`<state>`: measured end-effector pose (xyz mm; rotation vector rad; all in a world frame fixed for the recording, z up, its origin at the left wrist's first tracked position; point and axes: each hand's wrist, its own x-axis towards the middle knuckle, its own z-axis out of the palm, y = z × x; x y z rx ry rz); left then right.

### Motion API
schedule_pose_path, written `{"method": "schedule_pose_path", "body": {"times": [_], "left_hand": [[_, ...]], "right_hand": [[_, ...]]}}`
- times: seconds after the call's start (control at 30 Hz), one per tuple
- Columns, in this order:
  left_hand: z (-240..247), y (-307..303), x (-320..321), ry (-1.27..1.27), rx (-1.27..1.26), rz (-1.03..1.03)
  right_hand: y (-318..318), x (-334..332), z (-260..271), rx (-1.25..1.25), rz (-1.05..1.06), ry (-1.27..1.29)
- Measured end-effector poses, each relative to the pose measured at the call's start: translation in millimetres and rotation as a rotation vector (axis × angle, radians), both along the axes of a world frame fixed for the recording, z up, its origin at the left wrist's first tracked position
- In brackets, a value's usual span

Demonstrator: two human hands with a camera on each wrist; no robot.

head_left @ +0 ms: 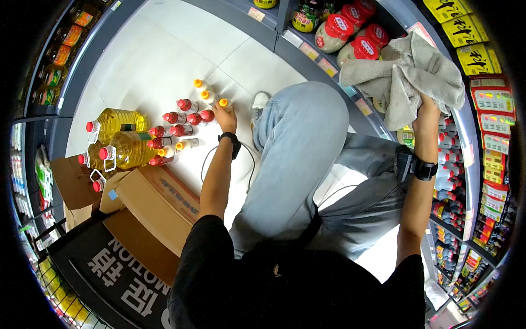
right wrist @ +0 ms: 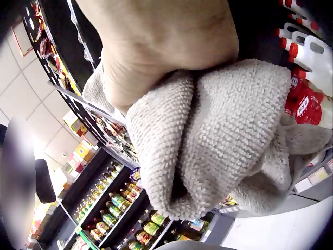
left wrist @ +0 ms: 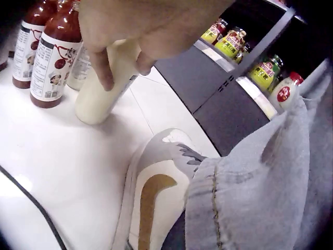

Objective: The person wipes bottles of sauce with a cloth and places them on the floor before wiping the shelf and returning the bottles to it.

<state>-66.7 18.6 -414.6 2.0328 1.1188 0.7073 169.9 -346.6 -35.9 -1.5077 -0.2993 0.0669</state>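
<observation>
Cream-coloured bottle (left wrist: 91,107): pinched near its top by the left hand (left wrist: 151,26), base at the white floor (head_left: 164,44).
Left grip: narrow, thumb and fingers round the bottle.
Right grip: bunched grey cloth (right wrist: 229,130) in the right hand (head_left: 426,118), fingertips hidden; raised before a shelf with red-lidded jars (head_left: 364,48).
Beside the bottle: red-sauce bottles (left wrist: 54,78) and other orange-capped bottles (head_left: 207,97), clustered on the floor.
Near the left hand: grey shoe (head_left: 260,104).
Farther out: large oil jugs (head_left: 134,152) beside the cluster, then an open cardboard box (head_left: 159,203).
</observation>
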Motion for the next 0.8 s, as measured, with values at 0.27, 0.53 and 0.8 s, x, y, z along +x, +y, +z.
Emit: {"method": "schedule_pose_path", "body": {"times": [0.27, 0.53, 0.8], "left_hand": [[-14, 1, 3, 0.134, 0.029, -0.024], [166, -58, -17, -0.072, -0.021, -0.212], [586, -70, -130, -0.674, 0.549, -1.134]], "right_hand": [[7, -10, 3, -0.162, -0.017, -0.048], [11, -17, 22, -0.321, -0.008, -0.273], [13, -20, 23, -0.479, 0.028, -0.301]]}}
